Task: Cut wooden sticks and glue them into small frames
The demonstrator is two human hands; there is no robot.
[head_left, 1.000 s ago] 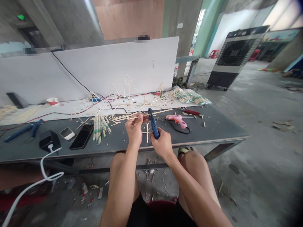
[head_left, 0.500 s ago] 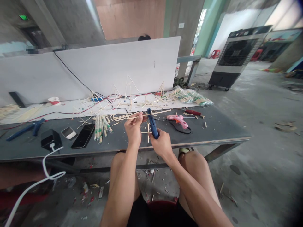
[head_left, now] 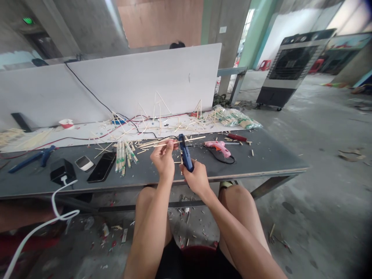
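Observation:
My left hand (head_left: 163, 159) pinches a thin wooden stick (head_left: 199, 138), held nearly level above the table, its tip pointing right. The fingers of my right hand (head_left: 196, 176) are wrapped round the handles of a blue hand cutter (head_left: 186, 155). The cutter's head meets the stick just right of my left fingertips; whether its jaws are closed on the wood I cannot tell. Beneath my hands, more loose sticks (head_left: 152, 143) and short cut pieces lie on the dark table (head_left: 255, 161), partly hidden by my left hand.
A pink glue gun (head_left: 219, 148) and a red-handled tool (head_left: 236, 137) lie to the right. Wrapped stick bundles (head_left: 123, 157), a phone (head_left: 101, 167), a black box (head_left: 62, 171) and another blue tool (head_left: 33, 159) are leftward. Stick frames (head_left: 159, 112) stand before a white board (head_left: 139, 81).
Both hands have shifted slightly to the left, along with the stick and the cutter. The cutter's handles look a little closer to me.

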